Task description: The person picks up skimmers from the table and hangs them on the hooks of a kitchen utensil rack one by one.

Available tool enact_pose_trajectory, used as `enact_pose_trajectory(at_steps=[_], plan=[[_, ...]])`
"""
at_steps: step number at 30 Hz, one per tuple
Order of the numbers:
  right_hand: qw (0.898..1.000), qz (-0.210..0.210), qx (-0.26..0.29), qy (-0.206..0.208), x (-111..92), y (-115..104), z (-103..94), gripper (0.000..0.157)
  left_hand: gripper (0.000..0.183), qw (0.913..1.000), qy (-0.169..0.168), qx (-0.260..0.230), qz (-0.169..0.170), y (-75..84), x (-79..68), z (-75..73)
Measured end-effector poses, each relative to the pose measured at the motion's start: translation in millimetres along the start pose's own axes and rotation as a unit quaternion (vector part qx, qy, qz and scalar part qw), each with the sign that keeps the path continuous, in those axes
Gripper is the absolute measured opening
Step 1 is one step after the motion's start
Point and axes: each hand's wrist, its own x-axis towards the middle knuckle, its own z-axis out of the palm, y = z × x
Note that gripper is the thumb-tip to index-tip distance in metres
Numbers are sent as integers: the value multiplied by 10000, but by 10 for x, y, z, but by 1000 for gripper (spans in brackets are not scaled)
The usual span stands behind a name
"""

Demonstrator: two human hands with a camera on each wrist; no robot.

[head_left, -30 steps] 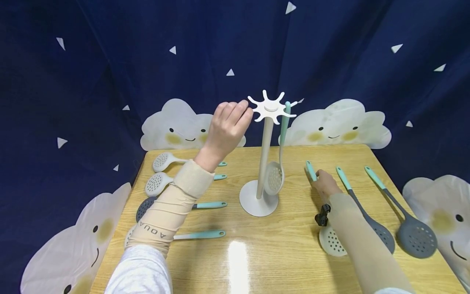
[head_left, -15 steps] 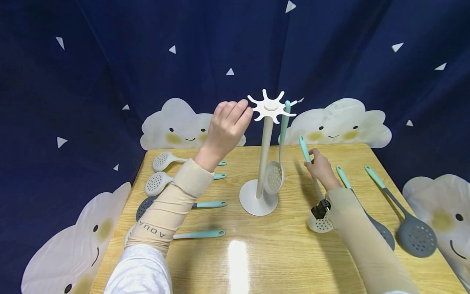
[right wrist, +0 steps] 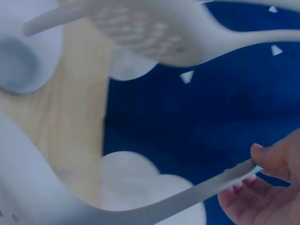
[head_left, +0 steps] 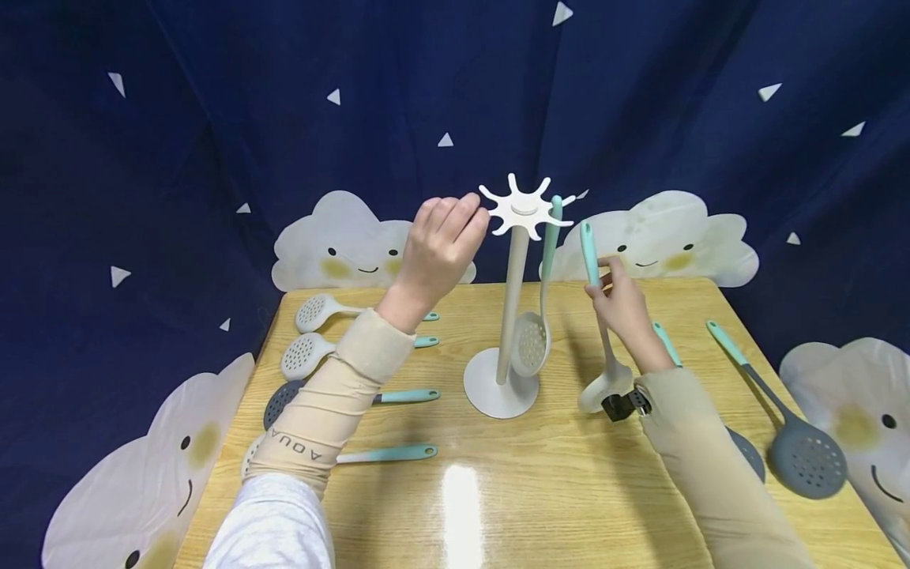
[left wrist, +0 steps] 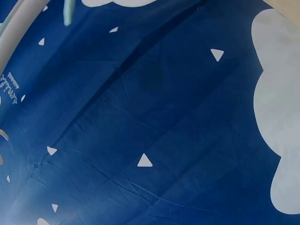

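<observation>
A white utensil stand point(head_left: 510, 300) with a star of hooks point(head_left: 524, 207) rises mid-table. My left hand point(head_left: 441, 245), fingers curled, grips the tip of a hook on its left side; the fingertips are partly hidden. Out of the left wrist view, that hand leaves only the pole point(left wrist: 18, 28) showing. My right hand point(head_left: 624, 304) pinches the teal handle of a pale skimmer point(head_left: 606, 383), held nearly upright right of the stand, head down. In the right wrist view, thumb and fingers hold its handle point(right wrist: 206, 190). Another pale skimmer point(head_left: 531, 344) hangs from a right-hand hook.
Several skimmers with teal handles lie on the wooden table point(head_left: 398, 514), among them a pale one point(head_left: 302, 356) and a grey one point(head_left: 280, 403) on the left. To the right lies a large grey skimmer point(head_left: 806, 458), with another grey one point(head_left: 746, 454) partly behind my arm.
My right hand has lifted the pale skimmer off the table and raised it, bringing the handle upright and the head inward toward the stand. The left hand has stayed at the hook.
</observation>
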Motion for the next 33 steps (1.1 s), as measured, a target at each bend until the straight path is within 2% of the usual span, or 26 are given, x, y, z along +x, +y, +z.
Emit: enact_pose_trajectory(at_steps=[8,18,25,33], plan=[[9985,-324,327,308,-87,-329,-208,38,5,10000,-2,-6,-4,5,-3,3],[9907,-808,878,651,-242,-658,-399,37,6,10000,19,23,-25,8,-6,2],[9849,-1107,1132,697,-342,-802,-449,37,4,10000,24,12,-41,9,-5,2],[9826,-1262,1251,543,-453,-909,-451,37,6,10000,47,-19,-56,7,-2,5]])
